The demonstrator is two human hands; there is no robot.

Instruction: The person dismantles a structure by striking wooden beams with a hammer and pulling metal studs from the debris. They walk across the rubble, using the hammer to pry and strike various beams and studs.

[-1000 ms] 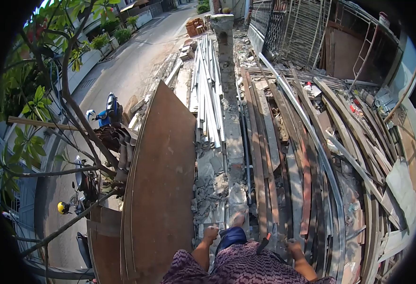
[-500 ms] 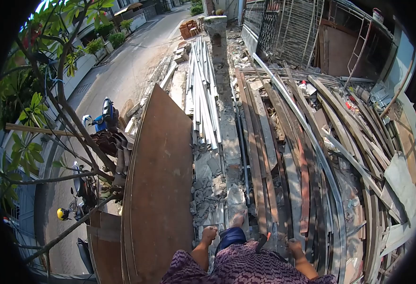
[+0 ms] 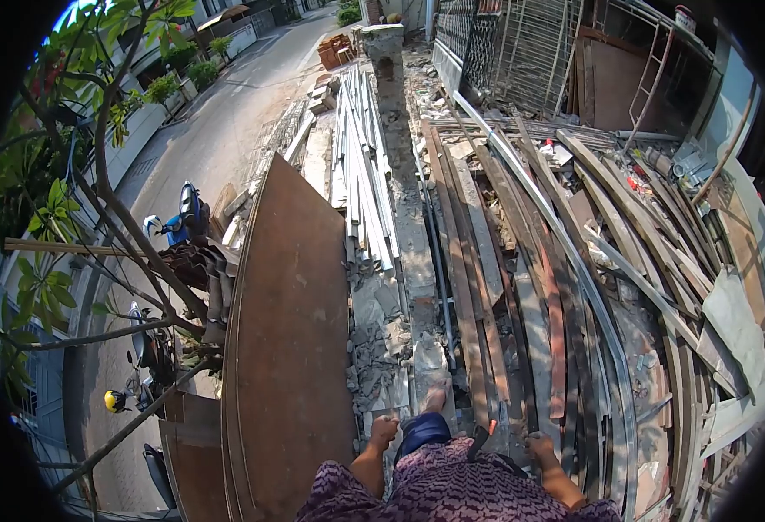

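Observation:
My left hand (image 3: 384, 431) hangs low in front of my body, its fingers curled into a loose fist with nothing visible in it. The large brown plywood sheet (image 3: 288, 348) stands nearest to it, apart from the hand. On the other side my right hand (image 3: 540, 446) is also curled closed, beside the long wooden planks (image 3: 558, 365), and no object shows in it. A dark tool with an orange tip (image 3: 483, 440) sticks out at my waist. One bare foot (image 3: 435, 398) is on the narrow broken wall (image 3: 421, 304) below me.
White metal profiles (image 3: 365, 174) lie in a bundle ahead, left of a concrete post (image 3: 384, 52). Rubble (image 3: 374, 339) fills the strip beside the plywood. A long metal channel (image 3: 565, 248) crosses the planks. Tree branches (image 3: 113, 200) and parked motorbikes (image 3: 147, 348) are at left.
The view has shifted slightly, so the post, profiles and planks sit a little further left in the picture. Both hands stay low and curled, nearly unmoved.

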